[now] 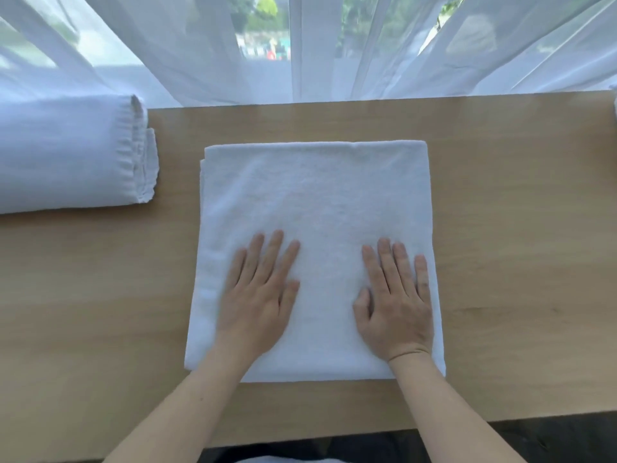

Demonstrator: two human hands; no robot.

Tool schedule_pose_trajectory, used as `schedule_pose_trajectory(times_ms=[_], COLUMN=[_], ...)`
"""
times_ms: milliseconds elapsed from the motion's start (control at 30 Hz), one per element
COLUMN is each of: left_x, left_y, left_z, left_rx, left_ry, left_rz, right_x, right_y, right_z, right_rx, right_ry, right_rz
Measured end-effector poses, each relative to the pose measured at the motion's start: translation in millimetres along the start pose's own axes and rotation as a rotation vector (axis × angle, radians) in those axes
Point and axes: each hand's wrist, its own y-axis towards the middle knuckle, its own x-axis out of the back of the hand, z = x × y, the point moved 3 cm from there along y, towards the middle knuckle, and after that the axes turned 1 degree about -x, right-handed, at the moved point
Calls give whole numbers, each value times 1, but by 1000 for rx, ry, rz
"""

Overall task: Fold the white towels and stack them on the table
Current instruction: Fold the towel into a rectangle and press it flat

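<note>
A white towel (317, 202), folded into a near square, lies flat in the middle of the wooden table (521, 228). My left hand (258, 295) rests palm down on its near left part with fingers straight. My right hand (395, 304) lies flat on its near right part, fingers straight and spread a little. A stack of folded white towels (66, 152) sits at the table's left edge, apart from the flat towel.
Sheer white curtains (334, 45) hang right behind the table's far edge. A sliver of another white thing (614, 108) shows at the far right edge. Bare wood lies to the right of the towel. The table's near edge runs just below my forearms.
</note>
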Motion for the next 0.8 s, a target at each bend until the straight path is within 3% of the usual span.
schedule_pose_trajectory(times_ms=[300,367,533,633,800], left_x=[34,24,-17,-18,-11], left_y=[104,76,-35,-47,-69], left_z=[64,45,-31,-21,24], left_rx=[238,203,-81,-22,233], left_ry=[-67,-55,12,26,-16], left_rz=[-27,-43,8,-5,-19], right_x=[1,1,0,0,0], right_y=[0,-1,-2,-1,-1], right_z=[0,1,0,-1,-1], right_rx=[-16,-17,-2,-8,-23], right_ry=[11,4,-11,-11,-10], right_rz=[18,15,8,21,53])
